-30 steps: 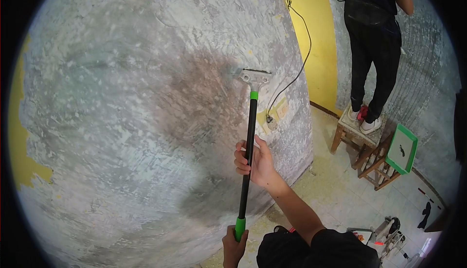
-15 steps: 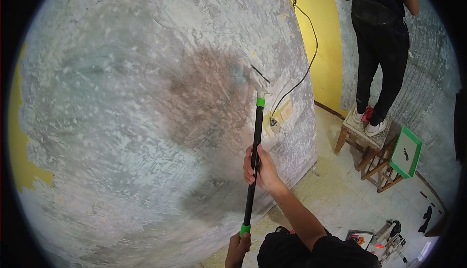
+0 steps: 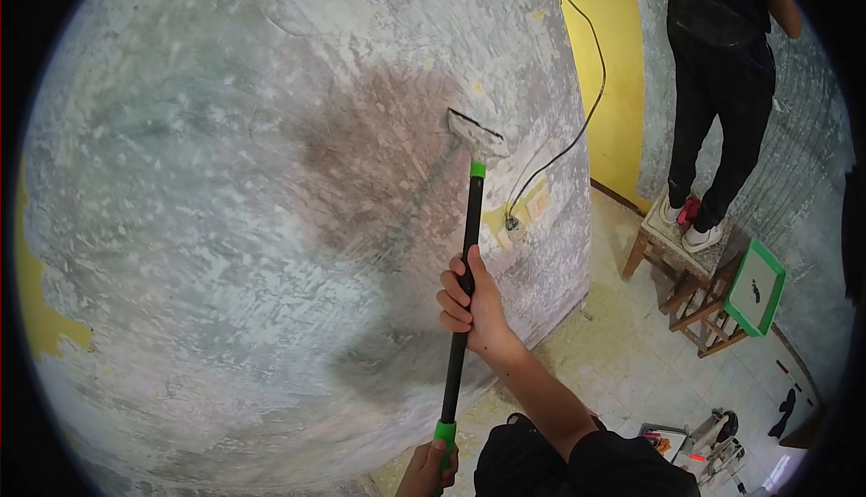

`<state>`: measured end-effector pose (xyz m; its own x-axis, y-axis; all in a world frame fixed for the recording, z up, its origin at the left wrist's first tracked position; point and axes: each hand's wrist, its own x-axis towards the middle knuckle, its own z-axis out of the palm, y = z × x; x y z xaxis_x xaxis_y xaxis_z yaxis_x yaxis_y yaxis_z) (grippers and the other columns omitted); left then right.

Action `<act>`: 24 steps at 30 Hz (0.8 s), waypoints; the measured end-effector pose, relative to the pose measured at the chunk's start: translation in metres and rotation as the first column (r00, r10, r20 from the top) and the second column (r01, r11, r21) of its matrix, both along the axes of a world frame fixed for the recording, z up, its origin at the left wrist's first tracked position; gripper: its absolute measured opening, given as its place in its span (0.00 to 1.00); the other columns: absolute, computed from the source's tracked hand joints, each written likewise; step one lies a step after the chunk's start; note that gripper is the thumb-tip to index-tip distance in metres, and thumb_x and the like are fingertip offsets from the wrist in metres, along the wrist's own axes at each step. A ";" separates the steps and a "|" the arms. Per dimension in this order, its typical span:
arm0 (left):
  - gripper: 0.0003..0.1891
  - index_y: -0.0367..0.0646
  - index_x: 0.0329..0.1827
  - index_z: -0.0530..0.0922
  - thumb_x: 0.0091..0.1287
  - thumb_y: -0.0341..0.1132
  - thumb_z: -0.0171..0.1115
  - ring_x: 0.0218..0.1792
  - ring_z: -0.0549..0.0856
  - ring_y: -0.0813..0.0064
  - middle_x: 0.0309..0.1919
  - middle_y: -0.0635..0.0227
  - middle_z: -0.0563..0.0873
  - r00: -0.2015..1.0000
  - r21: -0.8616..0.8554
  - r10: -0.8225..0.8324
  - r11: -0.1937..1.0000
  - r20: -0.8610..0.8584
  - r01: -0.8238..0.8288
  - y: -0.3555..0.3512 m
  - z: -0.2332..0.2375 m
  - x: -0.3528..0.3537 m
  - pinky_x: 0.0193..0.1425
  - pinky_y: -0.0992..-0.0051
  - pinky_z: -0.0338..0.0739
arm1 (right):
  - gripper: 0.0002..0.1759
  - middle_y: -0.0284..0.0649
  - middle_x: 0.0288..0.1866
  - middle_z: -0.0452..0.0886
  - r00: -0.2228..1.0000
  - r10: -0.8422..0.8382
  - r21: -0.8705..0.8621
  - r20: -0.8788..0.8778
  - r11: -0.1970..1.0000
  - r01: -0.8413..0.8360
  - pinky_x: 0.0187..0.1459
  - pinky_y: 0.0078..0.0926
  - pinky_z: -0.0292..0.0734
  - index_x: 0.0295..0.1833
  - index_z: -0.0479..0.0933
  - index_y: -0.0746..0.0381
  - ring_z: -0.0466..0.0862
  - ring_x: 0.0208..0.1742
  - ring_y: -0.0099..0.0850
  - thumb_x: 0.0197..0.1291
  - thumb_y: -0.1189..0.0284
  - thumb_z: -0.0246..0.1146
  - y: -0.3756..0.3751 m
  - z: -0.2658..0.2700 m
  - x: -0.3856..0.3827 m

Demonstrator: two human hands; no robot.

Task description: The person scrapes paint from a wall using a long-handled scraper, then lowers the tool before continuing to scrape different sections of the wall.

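A long black pole with green collars (image 3: 458, 344) slants up toward a mottled grey-white wall (image 3: 225, 253). My right hand (image 3: 473, 297) is wrapped round its middle. Lower down, at the bottom edge of the view, my left hand (image 3: 428, 470) grips the pole by the lower green grip (image 3: 444, 443). At the upper end a wide flat scraper head (image 3: 478, 134) lies against or very close to the wall, at the right side of a brownish patch (image 3: 383, 154).
A black cable (image 3: 591, 100) runs to a socket plate (image 3: 538, 207) beside the pole. Another person (image 3: 722, 91) stands on a wooden stool (image 3: 678, 237) at the right. Near it are a green tray (image 3: 756, 288) and tools on the floor (image 3: 717, 438).
The scraper head has shifted slightly up and left and now shows its broad face. Both hands and the pole have moved a little left, my right hand also slightly up.
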<state>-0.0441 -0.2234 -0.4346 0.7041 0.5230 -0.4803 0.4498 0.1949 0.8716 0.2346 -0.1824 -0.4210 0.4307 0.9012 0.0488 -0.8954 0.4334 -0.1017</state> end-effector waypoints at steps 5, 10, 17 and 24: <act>0.26 0.47 0.29 0.69 0.75 0.59 0.42 0.10 0.62 0.86 0.14 0.79 0.66 0.992 -0.053 0.073 0.996 -0.104 -0.079 -0.001 0.006 -0.001 0.13 0.81 0.57 | 0.24 0.25 0.17 0.55 0.998 0.057 0.038 0.005 0.998 -0.057 0.11 0.15 0.45 0.34 0.62 0.51 0.52 0.12 0.16 0.71 0.42 0.46 0.002 -0.003 0.001; 0.26 0.47 0.28 0.69 0.75 0.59 0.43 0.11 0.62 0.86 0.14 0.79 0.66 0.978 0.107 0.105 0.990 -0.178 -0.087 0.007 0.013 -0.015 0.14 0.81 0.57 | 0.24 0.24 0.16 0.55 0.995 0.088 0.079 -0.046 0.993 -0.085 0.10 0.15 0.45 0.33 0.64 0.49 0.52 0.11 0.16 0.70 0.42 0.46 0.013 -0.001 -0.004; 0.26 0.46 0.28 0.71 0.75 0.59 0.45 0.11 0.64 0.85 0.13 0.77 0.68 0.964 0.135 0.116 0.987 -0.240 -0.086 0.014 0.035 -0.012 0.14 0.81 0.56 | 0.24 0.24 0.16 0.54 0.986 0.138 0.138 -0.090 0.983 -0.125 0.10 0.15 0.44 0.32 0.65 0.48 0.52 0.11 0.16 0.70 0.42 0.47 0.024 0.002 -0.005; 0.25 0.43 0.25 0.70 0.76 0.54 0.49 0.14 0.67 0.87 0.15 0.77 0.70 0.967 -0.086 0.083 0.991 -0.240 -0.106 0.017 0.026 -0.001 0.17 0.81 0.61 | 0.25 0.24 0.17 0.54 0.987 0.160 0.155 -0.032 0.976 -0.153 0.12 0.16 0.43 0.31 0.66 0.49 0.51 0.12 0.16 0.69 0.40 0.48 0.025 -0.009 0.004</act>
<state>-0.0450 -0.2062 -0.4084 0.5146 0.5243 -0.6785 0.6153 0.3253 0.7180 0.2389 -0.1576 -0.4296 0.2896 0.9412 0.1741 -0.9555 0.2948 -0.0046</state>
